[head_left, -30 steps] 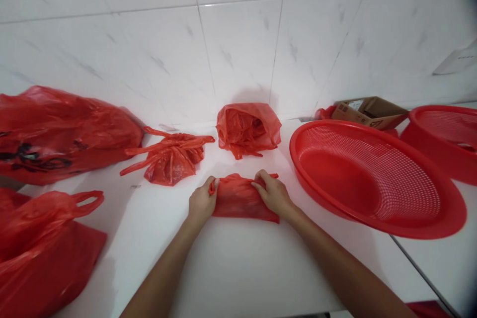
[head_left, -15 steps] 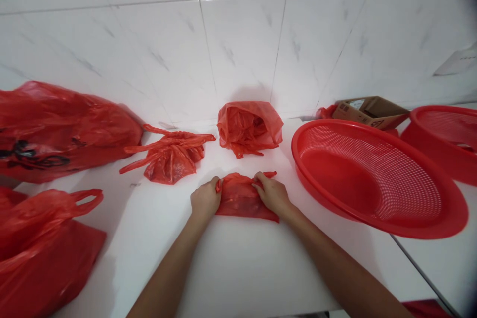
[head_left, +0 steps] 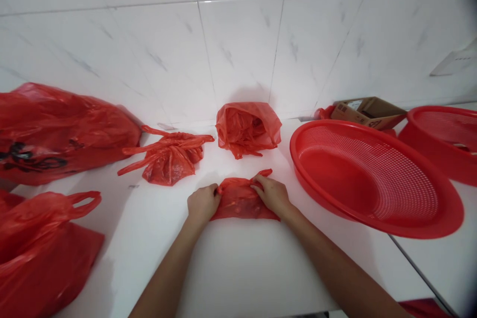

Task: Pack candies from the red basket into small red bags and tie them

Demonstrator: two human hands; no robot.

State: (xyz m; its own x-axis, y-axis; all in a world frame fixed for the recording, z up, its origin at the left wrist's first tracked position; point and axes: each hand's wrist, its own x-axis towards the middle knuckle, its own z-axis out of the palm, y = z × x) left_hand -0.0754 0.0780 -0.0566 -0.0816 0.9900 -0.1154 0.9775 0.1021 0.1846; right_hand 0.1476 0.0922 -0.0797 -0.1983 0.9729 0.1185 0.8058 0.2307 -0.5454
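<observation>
A small red plastic bag [head_left: 242,202] lies on the white table in front of me, its lower edge stretched fairly straight. My left hand [head_left: 203,202] pinches the bag's upper left corner. At the upper right, my right hand [head_left: 273,193] is closed on the plastic, and a short handle end pokes out above its fingers. Something lumpy shows dimly through the bag; I cannot tell what it is. Just behind stands an open red plastic bag [head_left: 249,126] with crumpled plastic inside. Left of that lies a bunched red bag [head_left: 169,159] with its handles spread leftward.
Large red bags [head_left: 67,134] fill the left side, one with black marks, another [head_left: 48,253] nearer me. To the right, a red colander basket [head_left: 335,184] sits tilted, with a second red basket [head_left: 439,144] and a cardboard box [head_left: 368,112] behind. A tiled wall [head_left: 238,49] closes the back.
My left hand has shifted slightly left and down with its corner, drawing the bag a bit wider. The handle end by my right hand has moved a little left. The view has shifted slightly.
</observation>
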